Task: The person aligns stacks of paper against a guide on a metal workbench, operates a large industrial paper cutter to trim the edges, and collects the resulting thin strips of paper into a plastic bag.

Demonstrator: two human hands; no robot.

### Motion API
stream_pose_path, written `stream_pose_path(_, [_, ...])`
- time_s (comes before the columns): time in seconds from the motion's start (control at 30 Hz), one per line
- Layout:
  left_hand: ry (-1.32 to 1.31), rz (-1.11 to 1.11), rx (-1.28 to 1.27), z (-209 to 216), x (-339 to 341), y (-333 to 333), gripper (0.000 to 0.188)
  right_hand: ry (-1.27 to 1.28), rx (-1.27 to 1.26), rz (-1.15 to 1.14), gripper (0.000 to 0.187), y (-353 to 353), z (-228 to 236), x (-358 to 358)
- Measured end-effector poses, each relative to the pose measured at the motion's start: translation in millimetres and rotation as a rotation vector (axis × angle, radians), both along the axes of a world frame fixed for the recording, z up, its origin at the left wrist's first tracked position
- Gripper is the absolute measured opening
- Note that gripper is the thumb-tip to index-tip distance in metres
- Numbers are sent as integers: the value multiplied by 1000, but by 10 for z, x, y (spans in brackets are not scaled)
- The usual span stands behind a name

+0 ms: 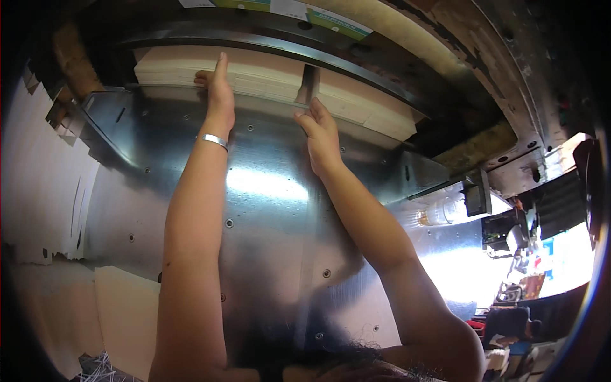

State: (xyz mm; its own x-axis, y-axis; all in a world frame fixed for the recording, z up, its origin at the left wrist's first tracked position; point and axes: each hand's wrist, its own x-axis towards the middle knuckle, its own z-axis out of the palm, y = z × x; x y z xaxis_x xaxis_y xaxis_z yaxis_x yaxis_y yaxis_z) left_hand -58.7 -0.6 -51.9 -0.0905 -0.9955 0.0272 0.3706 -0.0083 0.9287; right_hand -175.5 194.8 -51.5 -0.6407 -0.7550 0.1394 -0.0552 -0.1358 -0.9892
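Both my arms reach forward over a shiny metal table [267, 210]. My left hand [220, 99] is at the front edge of the left stack of cream paper sheets [267, 67], with one finger stretched out over it and other fingertips at its front side. It looks open and holds nothing. My right hand [323, 134] is just in front of the gap between that stack and a second paper stack [363, 105] on the right. Its fingers point forward, the thumb is apart, and nothing is in it. Whether the right fingertips touch paper I cannot tell.
A dark metal beam [254, 41] of the machine crosses above both stacks. Metal side guides [108, 121] flank the table. More large pale sheets [127, 312] lie at the left. A clear cup-like container [442, 213] stands on the right. Beyond are cluttered goods and bright light.
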Motion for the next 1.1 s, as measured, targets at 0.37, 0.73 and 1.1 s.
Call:
stream_pose_path(0.37, [-100,-20,-14,253,62,201,118,-270,-43,-133,49,639,241,-323])
stream_pose_path(0.73, [74,-253,118,412,-690,1582,64,-95,-43,-521,81,1347,105,-1505])
stream_pose_path(1.1, [-135,-782,147,262,-631,1541,93,-125,-79,-517,77,1264,153,-1497])
